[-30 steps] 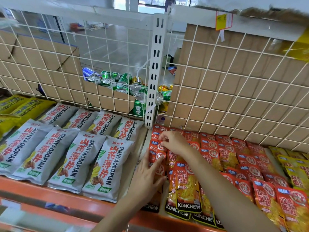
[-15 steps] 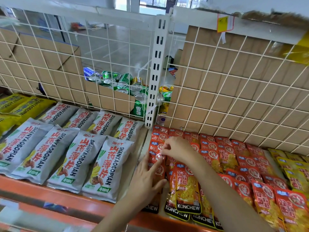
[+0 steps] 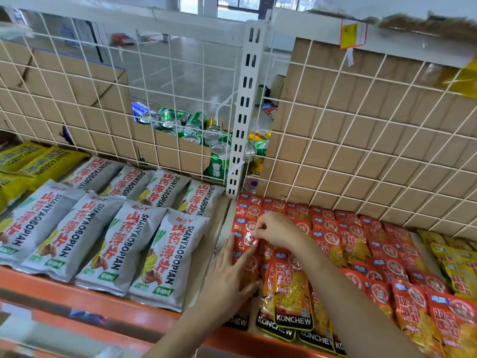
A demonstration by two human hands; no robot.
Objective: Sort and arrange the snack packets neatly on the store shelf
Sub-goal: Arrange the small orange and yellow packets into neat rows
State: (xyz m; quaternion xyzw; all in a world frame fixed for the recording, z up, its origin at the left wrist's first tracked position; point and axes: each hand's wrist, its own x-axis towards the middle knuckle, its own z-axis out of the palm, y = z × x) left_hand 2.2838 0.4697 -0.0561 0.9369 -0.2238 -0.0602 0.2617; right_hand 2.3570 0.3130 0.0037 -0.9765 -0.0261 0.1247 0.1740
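- On the right half of the shelf [image 3: 77,293], red packets [image 3: 293,288] lie in overlapping columns, tops toward the back and black "KONCHEW" bands along the front edge
- Both hands are at the leftmost column of that batch, close together
- The right hand [image 3: 277,232] reaches in from the lower right with its fingers curled, pinching the upper edge of one red packet [image 3: 249,240] partway up the column
- The left hand [image 3: 229,277] lies flat on the same column just below, fingers straight and a little spread, thumb out to the right; it grips nothing
- The left half carries grey packets [image 3: 124,244] marked "SHANYAOBOPIAN" in two rows, lying on their backs
- Yellow packets [image 3: 38,161] sit at the far left, beside the grey ones
- More yellow bags [image 3: 459,264] lie at the far right, beside the red batch
- A white slotted post [image 3: 245,107] stands upright at the back, between the two halves
- A white wire grid [image 3: 361,125] forms the back wall, with cardboard [image 3: 322,104] behind most of it
- Through the gap in the cardboard I can see drink cans [image 3: 196,125], mostly green, heaped behind the grid
- A yellow tag [image 3: 349,34] hangs from the shelf above, on the right
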